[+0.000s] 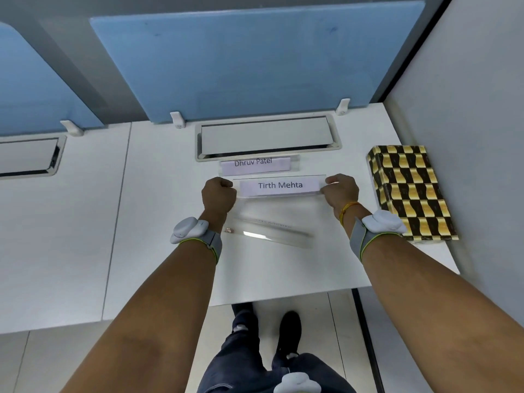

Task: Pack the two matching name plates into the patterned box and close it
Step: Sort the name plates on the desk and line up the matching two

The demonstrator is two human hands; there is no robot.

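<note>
A clear acrylic name plate reading "Tirth Mehta" [280,185] is held upright over the white desk [158,222]. My left hand [217,194] pinches its left end and my right hand [340,191] its right end. A second clear plate [272,232] lies flat on the desk nearer me, its text faint and partly unreadable. Behind the held plate stands a third one reading "Dhruv Patel" [255,163]. The patterned box [411,191], gold and dark brown, lies shut at the desk's right side, just right of my right wrist.
A grey cable hatch [268,137] is set into the desk behind the plates, with a blue divider panel [255,61] beyond it. A white wall [476,137] borders the desk on the right. The desk's front edge is near my legs.
</note>
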